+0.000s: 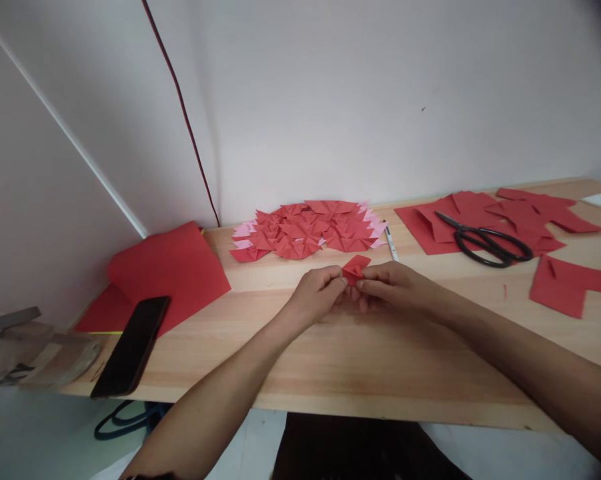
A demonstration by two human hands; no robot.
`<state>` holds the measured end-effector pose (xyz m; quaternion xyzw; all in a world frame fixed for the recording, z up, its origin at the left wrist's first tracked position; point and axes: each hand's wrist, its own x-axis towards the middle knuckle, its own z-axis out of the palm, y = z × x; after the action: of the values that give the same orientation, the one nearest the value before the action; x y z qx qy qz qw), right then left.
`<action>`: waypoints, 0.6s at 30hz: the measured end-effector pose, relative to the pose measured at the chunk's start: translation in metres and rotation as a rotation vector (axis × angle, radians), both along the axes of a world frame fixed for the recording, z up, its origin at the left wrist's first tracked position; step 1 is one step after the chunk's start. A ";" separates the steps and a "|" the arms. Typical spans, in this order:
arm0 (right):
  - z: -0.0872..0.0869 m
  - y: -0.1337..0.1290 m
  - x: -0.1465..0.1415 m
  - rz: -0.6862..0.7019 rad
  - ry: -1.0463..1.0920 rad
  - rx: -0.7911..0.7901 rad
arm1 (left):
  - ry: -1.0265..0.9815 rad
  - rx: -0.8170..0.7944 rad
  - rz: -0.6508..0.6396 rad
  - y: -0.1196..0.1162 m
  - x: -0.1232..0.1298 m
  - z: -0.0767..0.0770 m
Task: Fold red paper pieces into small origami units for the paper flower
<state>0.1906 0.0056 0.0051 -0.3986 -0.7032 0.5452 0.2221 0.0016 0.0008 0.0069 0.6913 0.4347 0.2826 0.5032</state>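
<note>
Between my two hands is a small piece of folded red paper, held just above the table. My left hand pinches its left side between thumb and fingers. On the other side, my right hand grips the paper's right edge, fingers bent beneath it. The lower part of the paper is hidden by my fingers. Right behind my hands lies a heap of folded red paper pieces, with pink ones at both ends. A white pen with a dark tip rests beside the heap.
Black-handled scissors lie on red paper sheets at the right, near a cut red scrap. At the left, a black phone overlaps large red sheets. A clear plastic box sits at the left edge. The wall stands behind the table.
</note>
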 end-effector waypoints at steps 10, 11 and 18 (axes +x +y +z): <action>-0.003 0.001 0.002 0.012 0.006 -0.009 | 0.006 0.018 0.057 0.001 -0.002 0.000; -0.002 0.000 0.001 0.014 0.006 -0.001 | 0.024 0.036 0.047 0.000 -0.002 0.001; 0.002 -0.004 0.000 -0.015 -0.055 0.060 | 0.055 0.059 0.031 -0.001 0.000 0.001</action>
<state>0.1901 0.0015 0.0069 -0.4118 -0.7221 0.5110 0.2188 0.0019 -0.0007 0.0077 0.7064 0.4507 0.2840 0.4661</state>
